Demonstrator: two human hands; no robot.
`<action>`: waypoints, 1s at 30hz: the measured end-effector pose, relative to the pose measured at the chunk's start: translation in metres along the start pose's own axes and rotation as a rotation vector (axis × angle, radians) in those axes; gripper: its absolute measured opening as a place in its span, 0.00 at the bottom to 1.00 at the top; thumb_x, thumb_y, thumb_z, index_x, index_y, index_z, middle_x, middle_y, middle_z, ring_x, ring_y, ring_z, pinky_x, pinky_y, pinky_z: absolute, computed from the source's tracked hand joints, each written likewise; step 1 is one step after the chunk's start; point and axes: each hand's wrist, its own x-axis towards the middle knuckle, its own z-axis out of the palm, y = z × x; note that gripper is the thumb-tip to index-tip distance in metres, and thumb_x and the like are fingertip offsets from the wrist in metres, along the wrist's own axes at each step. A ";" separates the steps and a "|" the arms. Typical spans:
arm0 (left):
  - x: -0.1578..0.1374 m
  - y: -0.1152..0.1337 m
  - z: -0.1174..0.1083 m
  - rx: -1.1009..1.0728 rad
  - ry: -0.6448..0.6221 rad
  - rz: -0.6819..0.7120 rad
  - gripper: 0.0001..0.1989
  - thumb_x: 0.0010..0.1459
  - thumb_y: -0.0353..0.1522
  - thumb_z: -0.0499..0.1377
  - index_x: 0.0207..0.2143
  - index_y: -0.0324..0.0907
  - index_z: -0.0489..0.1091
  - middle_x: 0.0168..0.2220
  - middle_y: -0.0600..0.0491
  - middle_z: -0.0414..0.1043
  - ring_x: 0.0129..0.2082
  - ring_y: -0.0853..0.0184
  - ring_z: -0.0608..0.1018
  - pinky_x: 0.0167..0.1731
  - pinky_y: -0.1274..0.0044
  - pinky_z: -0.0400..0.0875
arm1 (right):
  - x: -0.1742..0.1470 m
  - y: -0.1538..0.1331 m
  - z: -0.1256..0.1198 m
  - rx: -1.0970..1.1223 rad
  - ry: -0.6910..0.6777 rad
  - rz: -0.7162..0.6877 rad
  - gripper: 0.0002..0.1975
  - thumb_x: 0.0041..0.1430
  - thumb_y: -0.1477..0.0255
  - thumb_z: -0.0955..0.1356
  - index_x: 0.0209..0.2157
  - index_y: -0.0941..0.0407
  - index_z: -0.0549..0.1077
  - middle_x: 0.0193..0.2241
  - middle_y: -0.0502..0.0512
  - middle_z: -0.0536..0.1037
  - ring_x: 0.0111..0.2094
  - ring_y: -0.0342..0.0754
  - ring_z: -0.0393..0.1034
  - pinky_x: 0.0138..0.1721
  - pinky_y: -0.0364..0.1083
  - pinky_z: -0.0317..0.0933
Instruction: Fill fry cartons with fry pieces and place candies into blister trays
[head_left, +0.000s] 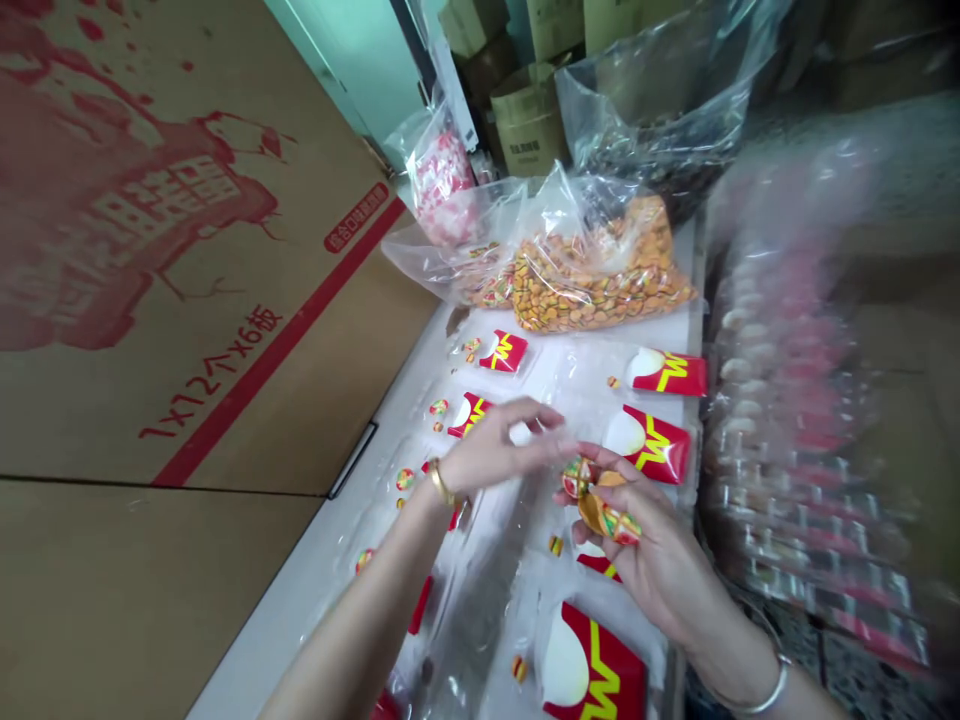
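Observation:
My right hand (pixel 652 545), with a silver bangle at the wrist, holds several small round pizza-patterned pieces (pixel 619 525) with orange backs in its fingers. Just to the left of it, my left hand (pixel 510 445) reaches over the table, palm down and fingers apart, with nothing visible in it; its fingertips are slightly blurred. Below the hands lie clear plastic trays holding red fries-box pieces (pixel 652 445) with a yellow W-like mark. Tiny burger pieces (pixel 556 545) sit beside several of them. In the left row, pizza-patterned pieces (pixel 405 479) also lie in the trays.
A big printed cardboard box (pixel 187 300) walls off the left side. Behind the trays rests a clear bag of orange pieces (pixel 592 280), beside a bag of pink and white pieces (pixel 444 190). Stacked filled packs (pixel 802 420) stand at the right, blurred.

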 end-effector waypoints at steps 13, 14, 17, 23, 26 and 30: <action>0.112 -0.008 0.047 -0.142 0.394 -0.026 0.06 0.54 0.32 0.58 0.34 0.39 0.67 0.24 0.57 0.67 0.24 0.73 0.68 0.26 0.81 0.61 | -0.021 -0.025 -0.028 0.059 0.142 0.009 0.13 0.53 0.60 0.70 0.35 0.52 0.69 0.27 0.48 0.71 0.21 0.41 0.62 0.18 0.39 0.52; 0.122 -0.010 0.050 -0.106 0.407 -0.032 0.06 0.53 0.32 0.59 0.34 0.40 0.67 0.23 0.58 0.67 0.23 0.73 0.68 0.26 0.81 0.61 | -0.022 -0.027 -0.031 0.079 0.141 0.000 0.13 0.54 0.60 0.70 0.35 0.53 0.69 0.28 0.49 0.71 0.22 0.41 0.62 0.18 0.40 0.52; 0.136 -0.009 0.060 0.135 0.399 -0.034 0.04 0.53 0.31 0.58 0.27 0.40 0.66 0.24 0.56 0.67 0.26 0.71 0.69 0.29 0.79 0.61 | -0.027 -0.031 -0.041 0.154 0.102 0.002 0.11 0.55 0.60 0.68 0.35 0.53 0.69 0.29 0.50 0.71 0.26 0.44 0.64 0.18 0.40 0.53; 0.135 0.003 0.070 0.564 0.429 -0.038 0.02 0.56 0.30 0.56 0.32 0.41 0.67 0.35 0.49 0.71 0.38 0.63 0.71 0.42 0.71 0.60 | -0.032 -0.034 -0.045 0.142 0.052 -0.016 0.09 0.56 0.67 0.67 0.40 0.51 0.70 0.30 0.50 0.69 0.28 0.45 0.64 0.21 0.40 0.56; 0.119 0.017 0.070 0.455 0.417 -0.036 0.06 0.59 0.33 0.54 0.35 0.41 0.68 0.36 0.49 0.71 0.39 0.64 0.71 0.43 0.71 0.60 | -0.031 -0.036 -0.045 0.078 0.106 -0.059 0.14 0.54 0.65 0.70 0.43 0.50 0.70 0.31 0.49 0.70 0.27 0.42 0.63 0.23 0.39 0.57; 0.063 0.045 0.072 0.010 0.078 0.075 0.12 0.59 0.40 0.54 0.37 0.42 0.70 0.36 0.52 0.72 0.37 0.67 0.72 0.40 0.76 0.65 | -0.028 -0.039 -0.047 0.029 0.129 -0.098 0.17 0.51 0.65 0.73 0.43 0.49 0.70 0.32 0.48 0.70 0.27 0.39 0.62 0.28 0.39 0.60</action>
